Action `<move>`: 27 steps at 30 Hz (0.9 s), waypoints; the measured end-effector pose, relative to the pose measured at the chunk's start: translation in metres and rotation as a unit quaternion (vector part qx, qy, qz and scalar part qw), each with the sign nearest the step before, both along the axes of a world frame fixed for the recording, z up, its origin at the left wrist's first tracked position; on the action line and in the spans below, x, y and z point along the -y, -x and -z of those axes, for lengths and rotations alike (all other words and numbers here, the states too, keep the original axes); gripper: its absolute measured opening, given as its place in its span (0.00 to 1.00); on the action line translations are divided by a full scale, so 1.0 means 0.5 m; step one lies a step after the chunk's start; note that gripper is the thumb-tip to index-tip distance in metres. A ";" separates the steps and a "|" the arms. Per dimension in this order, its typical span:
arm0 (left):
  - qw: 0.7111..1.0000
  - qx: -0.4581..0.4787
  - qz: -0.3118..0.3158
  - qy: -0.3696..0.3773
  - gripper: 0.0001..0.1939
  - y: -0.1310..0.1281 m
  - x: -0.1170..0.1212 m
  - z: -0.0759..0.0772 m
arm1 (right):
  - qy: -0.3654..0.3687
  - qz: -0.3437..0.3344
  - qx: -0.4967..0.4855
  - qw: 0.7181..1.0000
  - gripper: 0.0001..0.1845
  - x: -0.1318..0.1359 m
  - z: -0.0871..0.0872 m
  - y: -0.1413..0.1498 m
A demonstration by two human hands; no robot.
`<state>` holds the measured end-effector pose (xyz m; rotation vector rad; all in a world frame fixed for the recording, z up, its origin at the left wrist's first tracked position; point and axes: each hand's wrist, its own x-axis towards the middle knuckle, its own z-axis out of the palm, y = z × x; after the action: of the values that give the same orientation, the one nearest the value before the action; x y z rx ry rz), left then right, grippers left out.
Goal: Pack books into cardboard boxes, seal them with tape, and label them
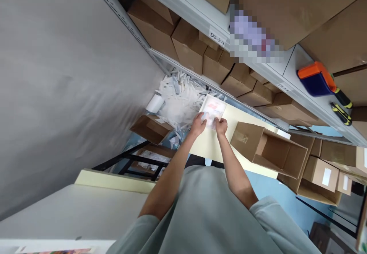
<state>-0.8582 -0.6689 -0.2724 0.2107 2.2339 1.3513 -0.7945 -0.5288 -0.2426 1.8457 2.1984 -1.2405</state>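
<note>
A flat, translucent packet (213,110) with blurred red and pale print lies at the far left part of a cream-coloured table (202,143). My left hand (197,124) grips its left edge, thumb toward the middle. On the near right edge, the fingers of my right hand (221,126) are pinched together on the same packet. What is inside the packet is too washed out to make out. Just right of my right hand, an open cardboard box (246,141) rests on its side on the table.
A heap of white paper strips (182,97) fills the corner, beside a white roll (155,103) and an open carton (150,128). Shelving with boxes (187,45) runs along the far side. A tape dispenser (318,80) and a yellow-black cutter (341,113) sit on a shelf.
</note>
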 end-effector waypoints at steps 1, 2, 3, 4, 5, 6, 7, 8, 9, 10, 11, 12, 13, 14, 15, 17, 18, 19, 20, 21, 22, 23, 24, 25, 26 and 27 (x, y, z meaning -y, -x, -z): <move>1.000 0.001 -0.001 0.002 0.24 0.004 -0.007 0.011 | 0.003 -0.001 -0.001 1.000 0.12 -0.002 0.008 0.000; 1.000 0.001 -0.002 0.003 0.24 0.006 -0.012 0.019 | 0.009 -0.005 -0.002 1.000 0.11 -0.005 0.013 -0.002; 1.000 0.002 -0.002 0.001 0.24 0.006 -0.013 0.025 | 0.016 -0.011 -0.002 1.000 0.11 -0.007 0.015 -0.005; 1.000 0.003 -0.001 -0.003 0.23 0.006 -0.013 0.029 | 0.024 -0.018 -0.004 1.000 0.11 -0.009 0.015 -0.007; 1.000 0.008 0.000 -0.011 0.23 0.005 -0.011 0.031 | 0.033 -0.028 -0.008 0.999 0.12 -0.010 0.013 -0.009; 1.000 0.016 -0.001 -0.019 0.22 0.005 -0.008 0.031 | 0.043 -0.039 -0.015 0.998 0.12 -0.010 0.009 -0.010; 0.999 0.031 -0.005 -0.029 0.22 0.005 -0.006 0.029 | 0.052 -0.050 -0.025 0.997 0.12 -0.008 0.002 -0.009; 0.998 0.050 -0.013 -0.038 0.21 0.007 -0.004 0.025 | 0.060 -0.060 -0.035 0.996 0.11 -0.004 -0.007 -0.008; 0.996 0.072 -0.020 -0.046 0.21 0.009 -0.002 0.018 | 0.066 -0.067 -0.046 0.994 0.10 0.001 -0.018 -0.007; 0.994 0.092 -0.027 -0.051 0.21 0.012 0.000 0.009 | 0.070 -0.075 -0.055 0.993 0.10 0.007 -0.033 -0.006; 0.992 0.110 -0.030 -0.055 0.20 0.015 0.002 -0.003 | 0.070 -0.087 -0.063 0.992 0.10 0.014 -0.050 -0.007; 0.991 0.121 -0.030 -0.056 0.19 0.017 0.004 -0.016 | 0.065 -0.102 -0.072 0.990 0.10 0.020 -0.071 -0.010; 0.990 0.125 -0.026 -0.057 0.19 0.019 0.009 -0.032 | 0.058 -0.120 -0.083 0.987 0.11 0.026 -0.095 -0.015; 0.990 0.125 -0.021 -0.062 0.19 0.019 0.015 -0.050 | 0.050 -0.142 -0.098 0.984 0.11 0.030 -0.122 -0.024; 0.989 0.125 -0.022 -0.074 0.19 0.018 0.022 -0.071 | 0.040 -0.163 -0.117 0.979 0.12 0.033 -0.153 -0.037; 0.983 0.134 -0.047 -0.114 0.20 0.012 0.038 -0.120 | 0.027 -0.185 -0.165 0.969 0.15 0.033 -0.222 -0.073; 0.977 0.149 -0.067 -0.140 0.23 0.006 0.044 -0.149 | 0.026 -0.183 -0.192 0.964 0.17 0.031 -0.259 -0.095; 0.968 0.169 -0.084 -0.167 0.26 -0.001 0.048 -0.181 | 0.032 -0.174 -0.224 0.958 0.19 0.026 -0.297 -0.120; 0.958 0.192 -0.092 -0.193 0.29 -0.010 0.047 -0.215 | 0.047 -0.162 -0.260 0.951 0.21 0.019 -0.334 -0.146; 0.949 0.213 -0.086 -0.216 0.32 -0.020 0.043 -0.252 | 0.065 -0.149 -0.296 0.941 0.23 0.010 -0.369 -0.174; 0.941 0.230 -0.066 -0.238 0.34 -0.031 0.033 -0.290 | 0.084 -0.135 -0.325 0.932 0.24 -0.001 -0.401 -0.202; 0.936 0.238 -0.039 -0.258 0.35 -0.043 0.019 -0.329 | 0.101 -0.122 -0.348 0.924 0.24 -0.015 -0.430 -0.231; 0.933 0.237 -0.010 -0.272 0.35 -0.057 0.001 -0.367 | 0.114 -0.108 -0.364 0.918 0.25 -0.031 -0.455 -0.260; 0.933 0.226 0.015 -0.279 0.34 -0.073 -0.020 -0.403 | 0.123 -0.097 -0.375 0.914 0.25 -0.049 -0.476 -0.289; 0.937 0.207 0.037 -0.280 0.33 -0.090 -0.044 -0.437 | 0.128 -0.087 -0.381 0.912 0.25 -0.069 -0.494 -0.318; 0.942 0.184 0.054 -0.277 0.32 -0.110 -0.069 -0.465 | 0.131 -0.078 -0.386 0.910 0.26 -0.090 -0.509 -0.347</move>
<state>-0.8035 -0.6344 -0.0397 0.2456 1.4831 1.7657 -0.6210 -0.4835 0.0119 1.1467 2.2272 -2.3802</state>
